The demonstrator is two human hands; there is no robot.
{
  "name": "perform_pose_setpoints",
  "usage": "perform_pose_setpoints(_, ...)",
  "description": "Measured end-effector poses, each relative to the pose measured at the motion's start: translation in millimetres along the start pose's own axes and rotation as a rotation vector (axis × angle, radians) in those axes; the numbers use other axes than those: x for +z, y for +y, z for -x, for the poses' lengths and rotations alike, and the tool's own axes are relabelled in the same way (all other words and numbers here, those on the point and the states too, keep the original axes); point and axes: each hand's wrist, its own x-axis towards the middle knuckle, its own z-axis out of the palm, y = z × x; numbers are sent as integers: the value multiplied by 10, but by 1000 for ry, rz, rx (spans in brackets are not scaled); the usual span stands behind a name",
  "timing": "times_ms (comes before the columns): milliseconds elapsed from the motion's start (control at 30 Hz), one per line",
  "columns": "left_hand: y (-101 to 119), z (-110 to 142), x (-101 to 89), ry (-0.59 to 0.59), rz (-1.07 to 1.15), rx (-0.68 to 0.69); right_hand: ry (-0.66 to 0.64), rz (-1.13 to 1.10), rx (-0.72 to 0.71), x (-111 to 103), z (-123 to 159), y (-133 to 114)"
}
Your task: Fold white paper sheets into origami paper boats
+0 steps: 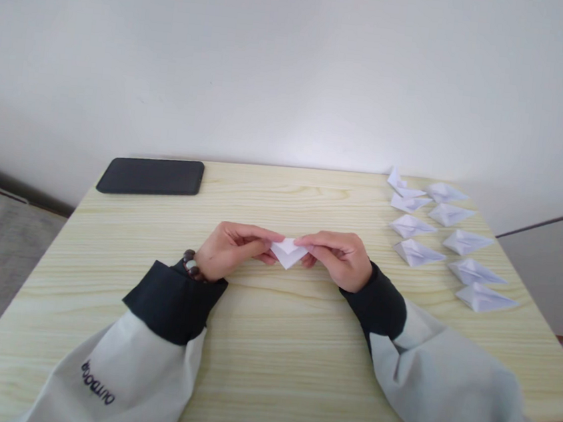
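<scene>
Between my two hands is a small folded white paper (288, 255), its point facing down toward me. My left hand (237, 250) pinches the paper's left corner between thumb and fingers. On the opposite side, my right hand (334, 255) pinches the right corner the same way. Both thumbs and index fingertips lie close to the paper's top edge. The paper's outer corners are hidden under my fingers. It is held over the middle of the wooden table (287, 352).
Several folded white paper boats (418, 252) stand in two rough columns at the table's right side. A black phone (152, 176) lies flat at the back left. The white wall (296, 71) rises directly behind the table's far edge.
</scene>
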Motion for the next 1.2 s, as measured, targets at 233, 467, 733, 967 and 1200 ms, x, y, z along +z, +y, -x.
perform_pose_setpoints(233,-21,-17,39,70,30,-45,-30,342,-279,-7,-26,-82)
perform_pose_setpoints(467,-23,-29,65,89,-61,-37,-48,424,-410,-4,-59,-59)
perform_pose_setpoints(733,-49,-26,91,129,-70,40,-25,313,-231,14,-31,-111)
perform_pose_setpoints(967,-67,-9,143,161,-114,125,72,499,-31,90,-64,-135)
perform_pose_setpoints(1200,-85,-4,142,161,-193,134,55,505,-80,84,-83,-141)
